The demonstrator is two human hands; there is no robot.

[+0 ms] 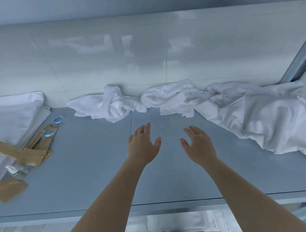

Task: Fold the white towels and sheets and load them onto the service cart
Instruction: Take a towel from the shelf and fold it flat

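I have both hands out over the grey worktop [98,175], empty: the left hand [142,146] and the right hand [198,145] are spread with straight, relaxed fingers, palms down, gripping nothing. The linen lies beyond the fingertips against the tiled wall [143,52]. The crumpled towel [109,105] sits just ahead and a little left of my left hand, a second bunched towel [167,96] is ahead of my right, and the large rumpled sheet [258,118] spreads off to the right of my right hand. The step, as I judge it, is picking the next piece to fold. I would take the nearer towel first — reach for two corners on one edge rather than a fistful of the middle, then draw it toward me onto the bare surface under my palms so it opens flat. Left of my left hand lie tan packets [21,155], a small bottle [15,172] and a stack of folded linen [11,117] — I would keep the pull clear of them.
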